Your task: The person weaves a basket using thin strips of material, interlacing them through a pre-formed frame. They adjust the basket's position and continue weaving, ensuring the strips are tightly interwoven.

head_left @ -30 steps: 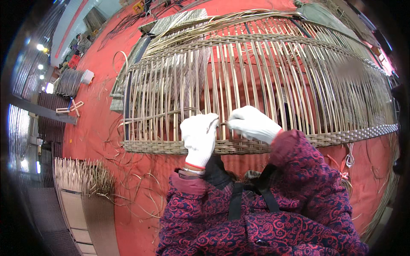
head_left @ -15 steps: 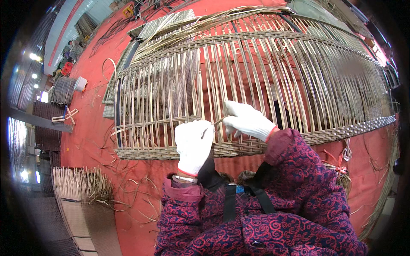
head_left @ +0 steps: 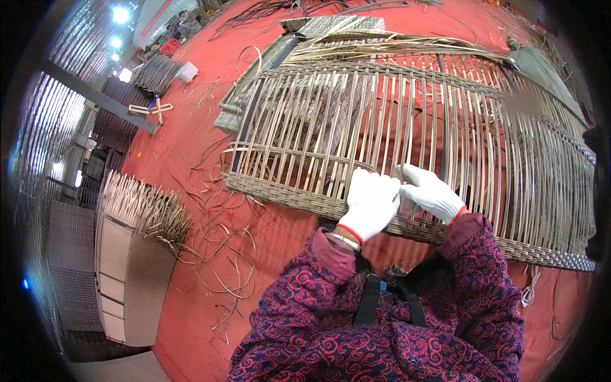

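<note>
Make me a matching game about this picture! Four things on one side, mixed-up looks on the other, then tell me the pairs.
Things:
1. floor
2. gloved left hand
3. jacket
4. woven panel

Looks:
A. dark, with curly pink-red swirls
B. brownish, with many thin strips and gaps
C. plain red, with loose strands lying on it
D. white, with a red edge at the wrist

Pairs: 1-C, 2-D, 3-A, 4-B

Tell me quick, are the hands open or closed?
Left hand: curled closed; anything inside is hidden.
Right hand: partly curled; can't tell if it's holding anything.
</note>
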The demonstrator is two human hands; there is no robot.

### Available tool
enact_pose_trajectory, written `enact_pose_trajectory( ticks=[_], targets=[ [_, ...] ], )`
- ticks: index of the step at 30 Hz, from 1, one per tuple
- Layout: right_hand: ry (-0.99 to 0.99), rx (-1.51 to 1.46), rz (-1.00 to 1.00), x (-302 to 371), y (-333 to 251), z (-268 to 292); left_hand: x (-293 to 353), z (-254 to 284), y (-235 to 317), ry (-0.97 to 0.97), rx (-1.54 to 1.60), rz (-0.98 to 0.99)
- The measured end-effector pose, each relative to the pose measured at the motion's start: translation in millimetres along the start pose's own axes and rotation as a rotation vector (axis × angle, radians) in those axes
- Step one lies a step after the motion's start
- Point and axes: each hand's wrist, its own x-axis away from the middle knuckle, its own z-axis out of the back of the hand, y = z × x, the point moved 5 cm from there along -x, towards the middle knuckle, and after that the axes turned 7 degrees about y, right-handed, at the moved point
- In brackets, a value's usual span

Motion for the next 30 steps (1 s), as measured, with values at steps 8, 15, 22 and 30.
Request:
enact_pose_trajectory(
  ticks=[8,15,22,30],
  targets=[
    [0.044,-0.066,0.053,24,-8,11,3,-3,-17,0.124,0.314,0.061],
    [0.347,-0.098,-0.220,102,27,87,-30,3,73,0.170,0.253,-0.292],
    [0.331,-0.258,0.058,89,35,72,-34,13,54,0.060,0.627,-0.003],
    [0.420,-0.343,0.067,43,24,64,-12,15,31,0.111,0.171,-0.038]
  ],
)
